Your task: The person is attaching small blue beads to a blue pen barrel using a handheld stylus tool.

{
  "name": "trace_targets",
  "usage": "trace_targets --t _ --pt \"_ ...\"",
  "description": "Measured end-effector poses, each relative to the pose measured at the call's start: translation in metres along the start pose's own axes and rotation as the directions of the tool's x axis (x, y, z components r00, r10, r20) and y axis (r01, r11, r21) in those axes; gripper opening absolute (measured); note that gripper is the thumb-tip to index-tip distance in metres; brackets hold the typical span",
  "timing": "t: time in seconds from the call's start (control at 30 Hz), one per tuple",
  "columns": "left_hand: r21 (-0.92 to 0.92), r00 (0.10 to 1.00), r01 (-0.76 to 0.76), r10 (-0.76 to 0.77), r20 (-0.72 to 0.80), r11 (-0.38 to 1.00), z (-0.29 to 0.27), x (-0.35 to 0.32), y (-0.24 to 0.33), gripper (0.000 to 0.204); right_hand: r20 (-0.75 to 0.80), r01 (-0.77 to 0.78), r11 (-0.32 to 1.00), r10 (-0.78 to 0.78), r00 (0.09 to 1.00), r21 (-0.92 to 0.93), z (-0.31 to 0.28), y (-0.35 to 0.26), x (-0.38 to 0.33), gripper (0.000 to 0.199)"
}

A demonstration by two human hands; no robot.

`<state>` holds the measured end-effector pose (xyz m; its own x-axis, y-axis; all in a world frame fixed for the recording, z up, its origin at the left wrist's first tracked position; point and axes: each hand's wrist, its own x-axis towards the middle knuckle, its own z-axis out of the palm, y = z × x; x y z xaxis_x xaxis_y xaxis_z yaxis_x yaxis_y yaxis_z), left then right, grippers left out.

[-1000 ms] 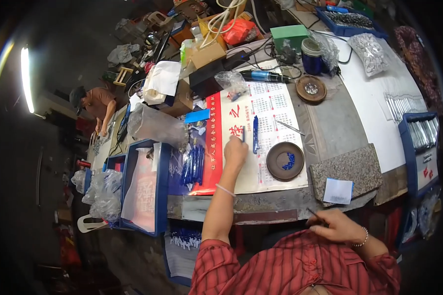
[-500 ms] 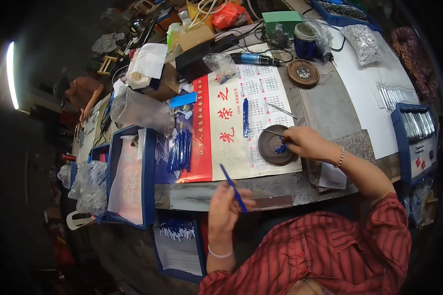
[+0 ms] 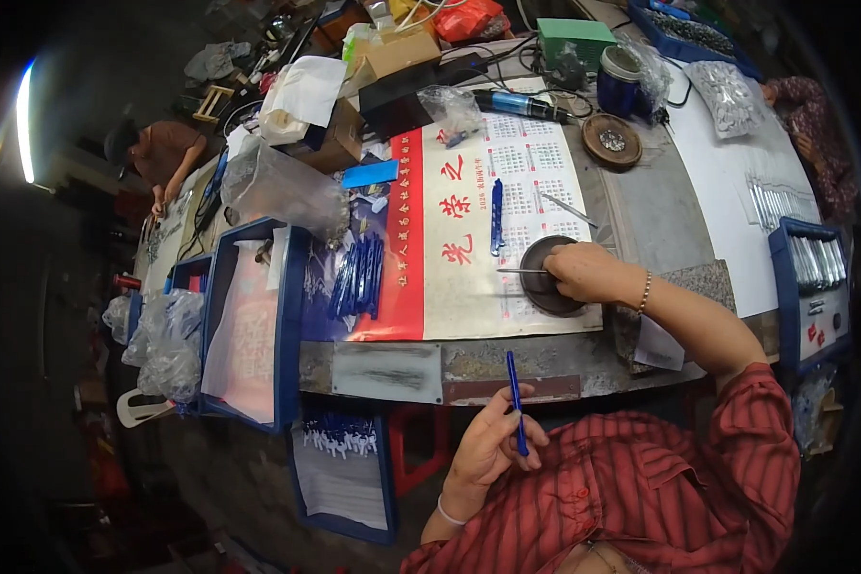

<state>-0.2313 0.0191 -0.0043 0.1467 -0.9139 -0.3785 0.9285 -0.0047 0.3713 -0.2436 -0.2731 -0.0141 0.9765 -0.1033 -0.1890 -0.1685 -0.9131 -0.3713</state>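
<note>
Blue pen-like barrel (image 3: 514,386) stands nearly upright at the table's (image 3: 478,360) near edge, pinched in the left hand (image 3: 493,435), apparently keeping its upper end free. From afar, I see the right hand (image 3: 588,273), closed around a thin metal tool (image 3: 518,271), blocking the dark bowl (image 3: 543,298); bundled blue barrels (image 3: 359,277) lie left.

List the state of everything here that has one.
Left hand: closed on blue stick
Blue stick: held, clear of the table
Right hand: closed on thin rod
Thin rod: held over dish
Dish: uncovered, partly hidden
Calendar: spread out
Tube light: lit
</note>
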Motion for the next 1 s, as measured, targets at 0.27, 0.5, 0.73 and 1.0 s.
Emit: trace_targets --t 0.27,0.5,0.73,1.0 --pt "0.198 0.997 0.022 -0.008 -0.071 0.980 0.011 0.001 -0.004 0.025 0.056 0.047 0.998 -0.044 0.997 -0.041 0.005 0.006 0.005 0.015" --pt "0.296 0.994 -0.031 0.061 -0.090 0.955 0.023 0.007 -0.009 0.018 -0.196 0.075 0.606 0.137 0.971 0.792 -0.028 -0.002 -0.043 0.012" --pt "0.310 0.999 -0.026 0.033 -0.017 0.951 0.053 0.032 -0.011 0.020 0.070 -0.038 -0.586 0.031 0.997 0.810 -0.016 -0.028 -0.133 0.013" --pt "0.375 0.991 0.086 -0.119 0.067 0.923 0.072 0.060 -0.034 0.027 0.002 0.021 -0.832 0.027 1.000 0.555 0.028 -0.016 -0.171 0.017"
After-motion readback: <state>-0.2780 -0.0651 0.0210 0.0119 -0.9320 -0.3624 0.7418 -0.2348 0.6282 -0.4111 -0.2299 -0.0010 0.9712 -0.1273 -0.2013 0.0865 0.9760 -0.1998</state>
